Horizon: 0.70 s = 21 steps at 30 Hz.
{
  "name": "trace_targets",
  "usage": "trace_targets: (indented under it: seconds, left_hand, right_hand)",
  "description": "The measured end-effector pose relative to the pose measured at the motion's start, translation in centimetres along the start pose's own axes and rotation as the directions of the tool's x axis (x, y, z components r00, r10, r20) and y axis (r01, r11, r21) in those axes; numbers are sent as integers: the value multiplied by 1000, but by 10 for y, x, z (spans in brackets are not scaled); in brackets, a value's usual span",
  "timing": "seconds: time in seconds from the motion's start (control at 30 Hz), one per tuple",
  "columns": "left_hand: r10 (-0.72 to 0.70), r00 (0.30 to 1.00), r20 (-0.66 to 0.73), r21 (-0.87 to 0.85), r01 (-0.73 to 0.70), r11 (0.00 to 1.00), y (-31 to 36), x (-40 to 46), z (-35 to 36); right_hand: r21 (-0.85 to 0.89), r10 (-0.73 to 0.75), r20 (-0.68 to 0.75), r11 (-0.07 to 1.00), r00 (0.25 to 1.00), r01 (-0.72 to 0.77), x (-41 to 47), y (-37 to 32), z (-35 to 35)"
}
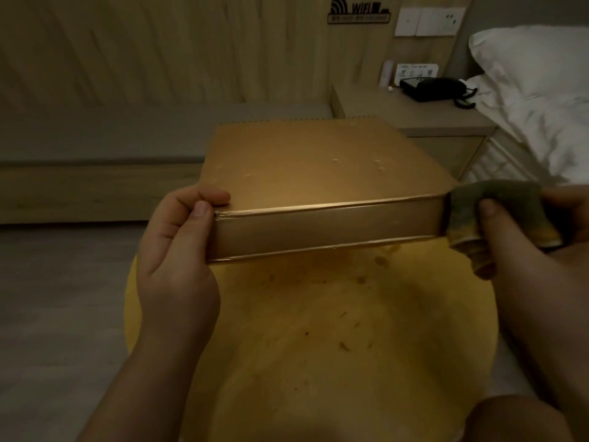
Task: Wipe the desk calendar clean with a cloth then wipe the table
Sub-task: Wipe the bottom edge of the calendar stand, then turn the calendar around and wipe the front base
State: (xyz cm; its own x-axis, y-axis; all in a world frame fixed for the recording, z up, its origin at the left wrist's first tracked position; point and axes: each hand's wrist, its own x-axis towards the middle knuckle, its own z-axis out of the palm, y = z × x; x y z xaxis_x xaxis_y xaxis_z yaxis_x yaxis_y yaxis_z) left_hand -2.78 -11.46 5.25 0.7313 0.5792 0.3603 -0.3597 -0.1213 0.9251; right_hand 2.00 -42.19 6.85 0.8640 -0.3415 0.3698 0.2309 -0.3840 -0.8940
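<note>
A brown cardboard desk calendar (318,167) with a spiral binding at its far edge is lifted above the round yellow table (318,346). Small pale specks dot its upper face. My left hand (178,250) grips its near left corner, thumb and fingers pinched on the edge. My right hand (522,237) holds a bunched dark green cloth (484,218) pressed against the calendar's right end. The yellow table top below shows several brown crumbs and smears.
A wooden nightstand (414,113) at the back right carries a black telephone (436,89) and a small card. A bed with white pillow and duvet (535,90) lies to the right. A low wooden bench (79,186) runs along the wall at left.
</note>
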Motion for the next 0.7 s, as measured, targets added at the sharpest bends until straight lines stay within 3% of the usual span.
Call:
trace_targets:
  seconds: [0.1, 0.17, 0.23, 0.3, 0.37, 0.43, 0.6, 0.7]
  left_hand:
    - [-48, 998, -45, -43, 46, 998, -1, 2, -3]
    - [-81, 995, -61, -43, 78, 996, -3, 0, -5]
    - [-102, 993, -63, -33, 100, 994, -4, -3, -8]
    - [-110, 993, -46, 10, 110, 994, -3, -5, -8]
    - [-84, 996, -19, 86, 85, 993, -6, -6, -13]
    - [-118, 993, -1, 109, 117, 987, -8, -7, -16]
    - [-307, 944, 125, 5, 308, 951, 0, 5, -28]
    - [-362, 922, 140, 75, 354, 932, -3, 9, -26]
  right_hand:
    - [17, 143, 275, 988, 951, -153, 30, 2, -20]
    - [164, 338, 499, 867, 798, -470, 47, -3, -21]
    - [125, 457, 652, 722, 605, -681, 60, -14, -9]
    - [-38, 498, 747, 692, 439, -721, 69, -30, 13]
    - [-136, 501, 794, 698, 344, -703, 75, -40, 28]
    - [-180, 475, 815, 753, 333, -633, 78, -43, 32]
    - [-106, 346, 813, 879, 469, -465, 73, -36, 28]
    - [-125, 298, 772, 937, 562, -325, 59, -32, 24]
